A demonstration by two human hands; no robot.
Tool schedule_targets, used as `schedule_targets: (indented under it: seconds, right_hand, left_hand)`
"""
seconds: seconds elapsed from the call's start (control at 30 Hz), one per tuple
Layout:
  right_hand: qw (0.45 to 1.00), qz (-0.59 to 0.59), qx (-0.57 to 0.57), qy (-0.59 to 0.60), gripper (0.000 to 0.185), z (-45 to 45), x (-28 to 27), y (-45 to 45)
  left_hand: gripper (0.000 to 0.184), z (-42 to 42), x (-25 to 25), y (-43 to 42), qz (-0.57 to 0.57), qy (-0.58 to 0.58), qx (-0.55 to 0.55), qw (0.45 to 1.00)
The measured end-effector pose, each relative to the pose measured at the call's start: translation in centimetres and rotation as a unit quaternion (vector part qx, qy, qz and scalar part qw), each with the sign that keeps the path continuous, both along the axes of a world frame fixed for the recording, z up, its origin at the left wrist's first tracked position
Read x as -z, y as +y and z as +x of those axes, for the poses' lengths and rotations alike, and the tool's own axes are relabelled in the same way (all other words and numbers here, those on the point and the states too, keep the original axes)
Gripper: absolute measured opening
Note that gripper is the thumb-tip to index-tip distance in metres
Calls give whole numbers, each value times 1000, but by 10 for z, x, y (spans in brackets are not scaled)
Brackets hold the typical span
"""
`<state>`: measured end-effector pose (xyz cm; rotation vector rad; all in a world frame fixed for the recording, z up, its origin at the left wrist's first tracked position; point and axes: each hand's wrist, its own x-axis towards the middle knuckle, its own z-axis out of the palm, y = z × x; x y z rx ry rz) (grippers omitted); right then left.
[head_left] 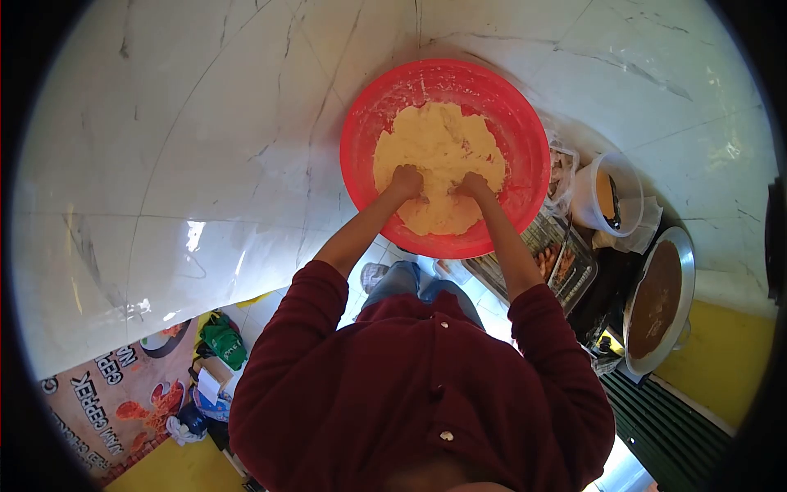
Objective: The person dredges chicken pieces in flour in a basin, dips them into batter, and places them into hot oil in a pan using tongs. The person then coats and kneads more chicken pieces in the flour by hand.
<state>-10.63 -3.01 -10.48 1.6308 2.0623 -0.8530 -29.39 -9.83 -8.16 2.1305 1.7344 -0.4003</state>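
Observation:
A wide red basin [361, 148] holds a bed of pale yellow flour [434, 135], which is heaped unevenly and dusted up the inner wall. My left hand [407, 181] is curled into the flour near the basin's middle. A short way to its right, my right hand [471, 185] is likewise curled into it. Both sets of fingertips are sunk in the powder and hidden. Small hollows show in the flour around the hands.
Right of the basin stand a clear plastic bag [561, 174], a translucent tub [608, 193] and a metal tray with fried pieces [566, 266]. Farther right is a large pan of brown contents [656, 299]. A marble-patterned wall [205, 123] rises behind. A printed food banner [115, 402] lies lower left.

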Motion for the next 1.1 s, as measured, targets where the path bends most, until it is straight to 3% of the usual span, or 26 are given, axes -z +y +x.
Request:
schedule_targets:
  seconds: [0.07, 0.2, 0.27, 0.43, 0.5, 0.53, 0.57, 0.63, 0.7, 0.73, 0.8, 0.87, 0.93, 1.0, 1.1]
  right_hand:
    - [1000, -16, -13, 1, 59, 2, 9, 6]
    - [997, 1, -73, -5, 63, 5, 6, 4]
    - [996, -7, -85, -23, 62, 1, 10, 0]
    - [996, 44, -71, -25, 57, -5, -12, -16]
    - [973, 153, -172, -24, 47, -5, -17, -22]
    - [972, 153, -174, -24, 47, -6, -18, -22]
    - [974, 146, -175, 2, 44, -7, -18, -23]
    - [974, 138, -177, 29, 42, -9, -8, -19]
    - [984, -70, -164, 20, 40, -13, 0, -9]
    - [984, -69, -163, 20, 40, -13, -10, -16]
    - [990, 85, -113, 16, 44, -10, -23, -35]
    - [983, 118, -140, 19, 45, -10, -25, -38]
    - [974, 155, -163, 23, 46, -9, -10, -28]
    - [994, 27, -69, 74, 41, -6, 11, -10]
    - [988, -74, 29, 135, 35, 8, -22, 12]
  left_hand:
    - [58, -1, -7, 5, -87, -17, 1, 996]
    - [66, -8, -8, 8, -139, -84, -46, 986]
    - [69, -5, 1, 6, -85, -53, -21, 995]
    - [71, -6, -2, 2, -91, -43, -22, 995]
    - [70, -4, 1, -1, -59, -42, -19, 997]
    - [71, -2, 6, -2, -21, -30, 13, 999]
    - [73, 0, 11, -3, 17, -18, 44, 999]
    - [73, 1, -2, -3, -23, -22, 35, 999]
    - [74, 1, -11, -4, -61, -26, 30, 997]
    - [73, -2, -12, -5, -55, -7, 17, 998]
    - [73, -1, -10, -10, -50, 12, 1, 999]
    - [77, 1, -5, -12, -41, 22, 58, 997]
    - [75, -2, -12, -7, -73, -9, 22, 997]
    - [73, -6, -19, -5, -110, -39, -14, 993]
    - [75, -11, -34, -4, -169, -98, -104, 975]
